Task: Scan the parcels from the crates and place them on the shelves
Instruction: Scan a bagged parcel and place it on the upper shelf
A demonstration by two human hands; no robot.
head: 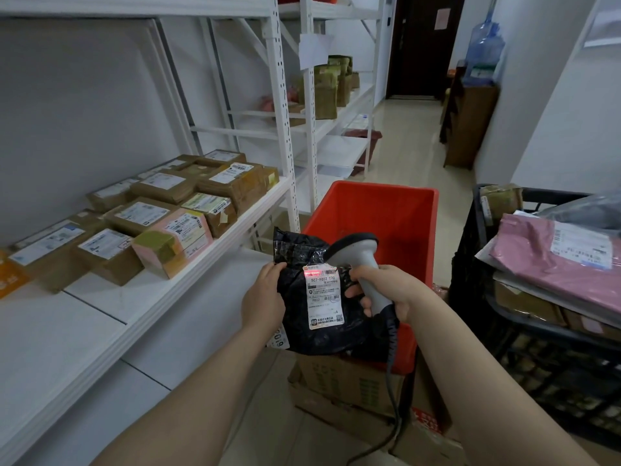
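The job looks to be somewhere in its middle. A row of cardboard parcels (161, 213) already lies on the white shelf (111, 331) to the left, and one black parcel (299, 324) is being scanned. It is held in the air over the near end of the red crate (373, 210). The left hand (263, 297) grips its left edge with curled fingers (273, 271), and the right hand (386, 290) has its fingers wrapped round the handle of the grey scanner (364, 260). The scanner's head hangs just above the parcel's white label (324, 297), where a red glow falls on the barcode at the top. What is left, by the look of it, is shelving this parcel and working through the black crate (497, 334) on the right, which is still heaped with a pink bag (551, 264) and other packets. Whether the scan has registered cannot be told. The near floor of the red crate is hidden behind the parcel and hands, though the part that shows looks bare. A second label peeks from under the parcel with only a few digits legible, the scanner's cable runs out of the bottom of the view, and the farther shelves are too blurred to read.
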